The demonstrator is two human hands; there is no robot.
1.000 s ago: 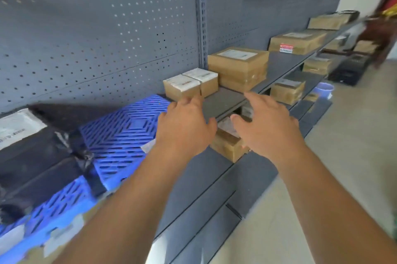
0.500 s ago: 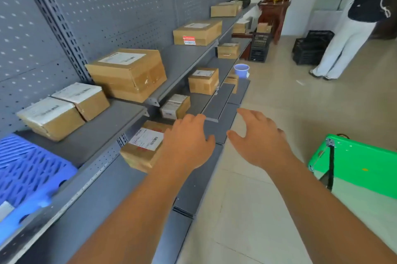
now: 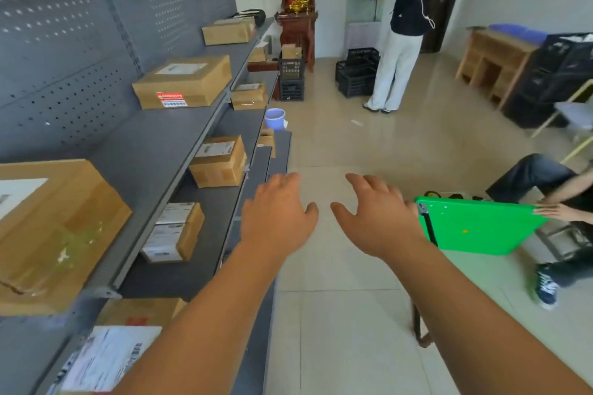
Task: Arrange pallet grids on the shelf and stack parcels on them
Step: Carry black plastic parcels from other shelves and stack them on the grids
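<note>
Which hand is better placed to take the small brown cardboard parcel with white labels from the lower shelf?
Left, probably. The empty left hand hovers beside the grey metal shelf, nearest the small brown cardboard parcel; the right hand is farther out over the tiled floor.

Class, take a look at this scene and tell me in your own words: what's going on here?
A person is beside a grey shelf that holds cardboard parcels on several levels. The left hand and the right hand reach forward over the floor, open and holding nothing. At the right, a seated person touches a green board; another person stands at the back.
</note>
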